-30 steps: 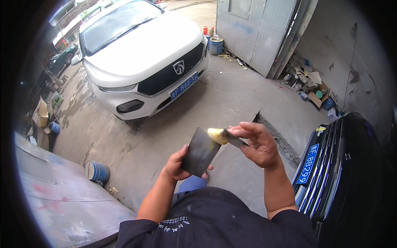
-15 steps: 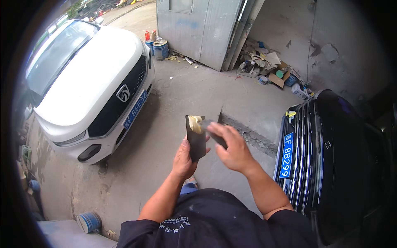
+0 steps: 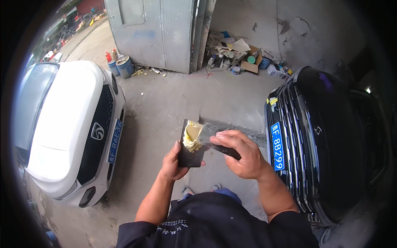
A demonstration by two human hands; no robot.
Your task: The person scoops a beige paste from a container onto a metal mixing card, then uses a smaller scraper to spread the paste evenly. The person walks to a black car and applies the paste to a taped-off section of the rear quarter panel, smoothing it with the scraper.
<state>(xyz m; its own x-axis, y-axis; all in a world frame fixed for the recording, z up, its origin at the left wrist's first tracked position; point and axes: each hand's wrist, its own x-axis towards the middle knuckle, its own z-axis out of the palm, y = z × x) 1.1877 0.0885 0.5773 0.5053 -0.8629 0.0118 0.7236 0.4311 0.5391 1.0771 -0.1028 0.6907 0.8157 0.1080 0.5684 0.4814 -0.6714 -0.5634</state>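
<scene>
Fingers of left hand (image 3: 173,164) clamp dark board (image 3: 190,153); right hand (image 3: 242,153) grips scraper (image 3: 206,140) near yellow putty (image 3: 192,135).

Outdoor yard of a car body repair shop. White car (image 3: 70,128) left of the person, black car (image 3: 331,140) right, both nose-in on a stained concrete floor (image 3: 165,103). Beyond the white car: grey metal shed (image 3: 157,33) with paint cans (image 3: 120,66) at its foot. Right of the shed, a heap of cardboard and tins (image 3: 240,53) against a patched wall (image 3: 297,29). Far beyond the white car, possibly stacked tyres, too blurred to be sure.
</scene>
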